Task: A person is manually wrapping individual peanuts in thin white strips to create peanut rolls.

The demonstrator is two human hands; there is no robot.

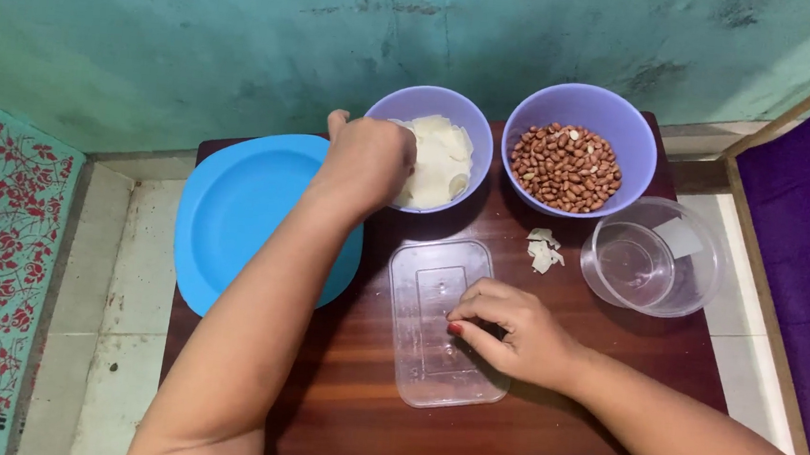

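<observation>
Purple bowl (pixel 476 137) chips under curled left hand (pixel 367 163); right hand (pixel 502 329) fingers together on clear lid (pixel 425 286)

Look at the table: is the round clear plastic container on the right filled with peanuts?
No, the round clear plastic container is empty; the peanuts sit in the round purple plastic bowl behind it.

Lilac bowl (pixel 473 133) at the back of the bench, upright, heaped with pale, thin white slices (pixel 438 159) (kind unclear). Just in front lies a clear rectangular plastic lid (pixel 429 353), flat on the dark wood, long side running away from the viewer, its right edge partly covered.
</observation>
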